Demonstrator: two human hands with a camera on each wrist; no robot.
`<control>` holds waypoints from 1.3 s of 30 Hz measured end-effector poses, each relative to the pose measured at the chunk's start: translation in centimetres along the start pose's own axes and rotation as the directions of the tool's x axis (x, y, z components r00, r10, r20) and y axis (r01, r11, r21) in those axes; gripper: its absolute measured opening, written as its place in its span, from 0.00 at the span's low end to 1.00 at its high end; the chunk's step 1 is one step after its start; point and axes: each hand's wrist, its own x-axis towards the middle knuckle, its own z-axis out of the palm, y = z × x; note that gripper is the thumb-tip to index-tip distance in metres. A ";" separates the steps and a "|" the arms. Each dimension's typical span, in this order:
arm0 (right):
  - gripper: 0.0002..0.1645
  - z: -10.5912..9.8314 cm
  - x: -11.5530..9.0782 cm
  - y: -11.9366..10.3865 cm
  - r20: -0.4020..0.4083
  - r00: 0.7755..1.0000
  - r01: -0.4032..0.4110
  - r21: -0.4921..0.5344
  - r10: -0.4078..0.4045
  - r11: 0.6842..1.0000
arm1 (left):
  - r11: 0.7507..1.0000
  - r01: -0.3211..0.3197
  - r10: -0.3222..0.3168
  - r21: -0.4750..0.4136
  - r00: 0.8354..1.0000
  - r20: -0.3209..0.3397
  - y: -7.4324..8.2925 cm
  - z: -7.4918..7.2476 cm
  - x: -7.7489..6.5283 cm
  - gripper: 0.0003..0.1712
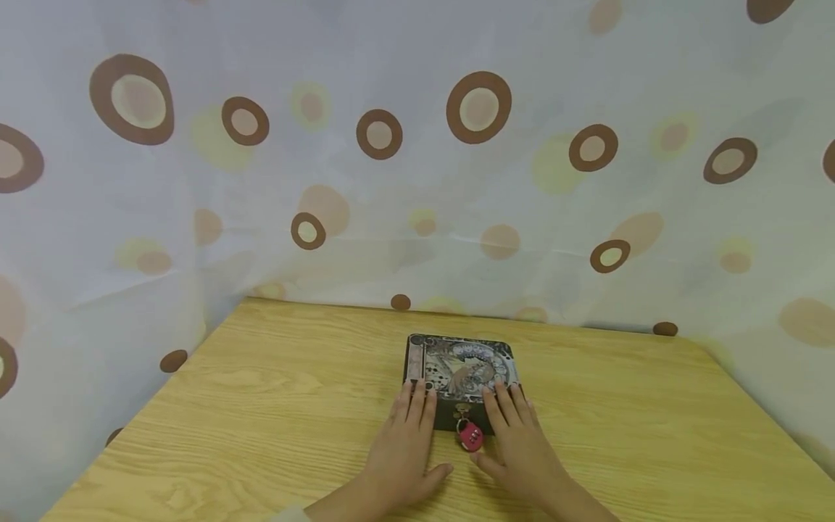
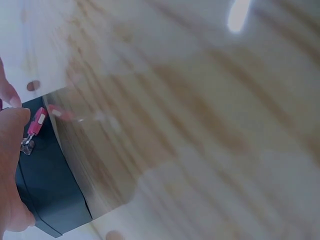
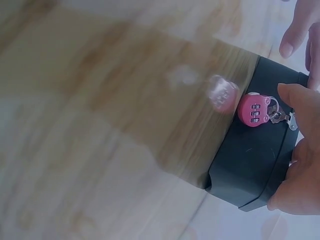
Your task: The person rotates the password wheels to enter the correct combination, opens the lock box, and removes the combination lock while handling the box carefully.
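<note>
A dark box (image 1: 457,370) with a patterned lid sits on the wooden table. From the metal clasp on its near side hangs a pink three-dial combination padlock (image 1: 470,436), its shackle through the clasp. My left hand (image 1: 406,446) lies with straight fingers on the lid's near left edge, thumb held apart. On the near right edge rest the straight fingers of my right hand (image 1: 520,442), its thumb close below the padlock. In the right wrist view the padlock (image 3: 254,110) shows its number dials, and the box's dark front (image 3: 250,155) faces the camera.
The wood-grain table (image 1: 261,406) stretches to both sides of the box, its surface glossy in the wrist views. A pale curtain (image 1: 417,181) with brown and yellow circles hangs behind the table and along its sides.
</note>
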 end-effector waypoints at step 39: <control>0.50 -0.7 -1.4 -0.4 0.010 1.000 0.001 -0.019 -0.001 1.000 | 0.999 -0.037 0.037 0.021 0.999 -0.012 0.7 -0.6 -1.0 0.51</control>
